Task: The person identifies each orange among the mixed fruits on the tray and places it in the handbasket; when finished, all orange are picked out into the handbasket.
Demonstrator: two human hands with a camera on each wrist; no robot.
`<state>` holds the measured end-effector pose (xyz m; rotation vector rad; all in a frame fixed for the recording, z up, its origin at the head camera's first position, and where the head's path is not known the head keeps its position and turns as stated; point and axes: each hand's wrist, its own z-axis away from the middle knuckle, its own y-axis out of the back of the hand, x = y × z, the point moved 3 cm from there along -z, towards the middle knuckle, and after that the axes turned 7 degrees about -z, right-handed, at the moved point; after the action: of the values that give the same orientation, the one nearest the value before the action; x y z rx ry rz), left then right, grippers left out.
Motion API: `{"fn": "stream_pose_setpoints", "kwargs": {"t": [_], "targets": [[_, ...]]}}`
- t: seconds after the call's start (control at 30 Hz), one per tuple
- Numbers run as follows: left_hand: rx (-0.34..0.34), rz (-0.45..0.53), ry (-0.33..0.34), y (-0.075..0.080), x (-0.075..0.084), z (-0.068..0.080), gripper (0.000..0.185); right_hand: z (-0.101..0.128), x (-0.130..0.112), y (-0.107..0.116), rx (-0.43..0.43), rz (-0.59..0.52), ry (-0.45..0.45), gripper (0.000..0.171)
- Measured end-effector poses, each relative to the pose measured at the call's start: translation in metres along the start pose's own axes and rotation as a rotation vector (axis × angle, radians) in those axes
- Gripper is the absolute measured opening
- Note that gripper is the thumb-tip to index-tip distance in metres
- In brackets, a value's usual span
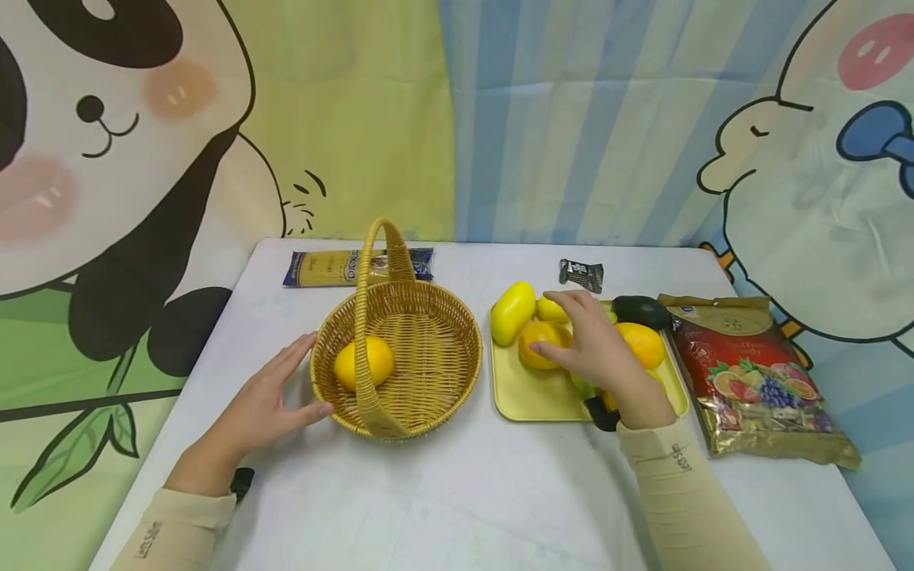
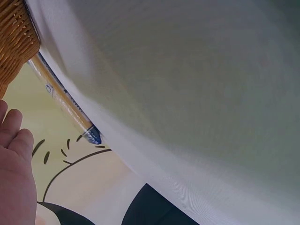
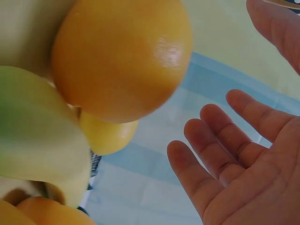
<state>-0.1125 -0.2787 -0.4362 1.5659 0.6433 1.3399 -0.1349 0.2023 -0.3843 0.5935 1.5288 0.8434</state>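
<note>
Lower left of the frame: the left hand, fingers straight, rests flat against the outer wall of the wicker basket, which holds a lemon. Right of centre, the right hand hovers palm-down, fingers extended and holding nothing, over an orange fruit on the yellow tray.

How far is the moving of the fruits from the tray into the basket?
Early stage. One yellow fruit already lies in the basket, which the left hand steadies. The right hand is open over an orange fruit on the tray, not gripping yet. Several fruits remain there.
</note>
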Motion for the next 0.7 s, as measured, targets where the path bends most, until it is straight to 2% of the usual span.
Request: {"fn": "stream_pose_setpoints", "kwargs": {"t": [0.27,0.7], "targets": [[-0.003,0.007,0.009,0.000,0.000,0.000,0.114,0.002,0.014,-0.013,-0.010,-0.003,-0.040,0.085],[-0.013,0.012,0.026,0.001,0.003,0.003,0.115,0.004,0.026,-0.030,-0.012,-0.007,-0.037,0.086]]}}
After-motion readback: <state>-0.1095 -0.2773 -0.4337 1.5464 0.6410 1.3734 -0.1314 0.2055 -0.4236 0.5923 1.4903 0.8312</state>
